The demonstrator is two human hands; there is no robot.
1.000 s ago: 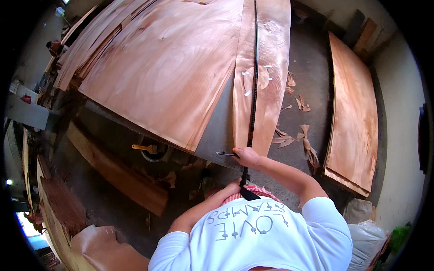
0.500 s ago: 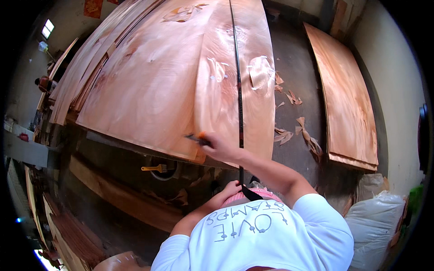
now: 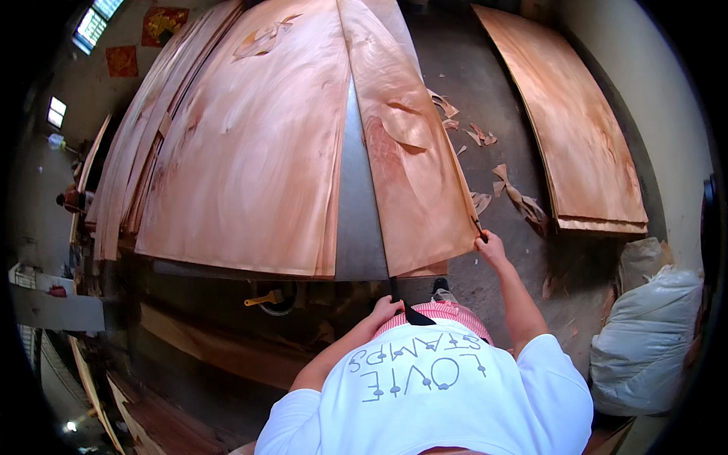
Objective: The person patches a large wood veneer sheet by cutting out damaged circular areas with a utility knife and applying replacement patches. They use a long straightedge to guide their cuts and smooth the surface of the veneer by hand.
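Note:
A narrow reddish-brown veneer sheet (image 3: 417,205) lies at a slant on the worktable, with a torn flap partway along it. Its right near corner is at my right hand (image 3: 491,247), which is closed on a dark-bladed knife (image 3: 481,231) with a bit of orange on it. Whether my fingers also pinch the sheet's edge cannot be made out. My left hand (image 3: 387,309) is closed at the near end of a black strip (image 3: 393,288), just below the sheet's near edge; the rest of the strip is hidden.
A wide veneer stack (image 3: 250,167) lies to the left, beside a grey bare strip of tabletop (image 3: 356,227). Below the table edge, a yellow-handled brush (image 3: 263,299) rests on a round container. Veneer scraps (image 3: 523,201) litter the floor, near another stack (image 3: 591,152) and a white sack (image 3: 644,341).
My right hand has moved from the table's near edge out to the right. The black strip no longer shows across the veneer. A grey gap now separates the narrow sheet from the wide stack.

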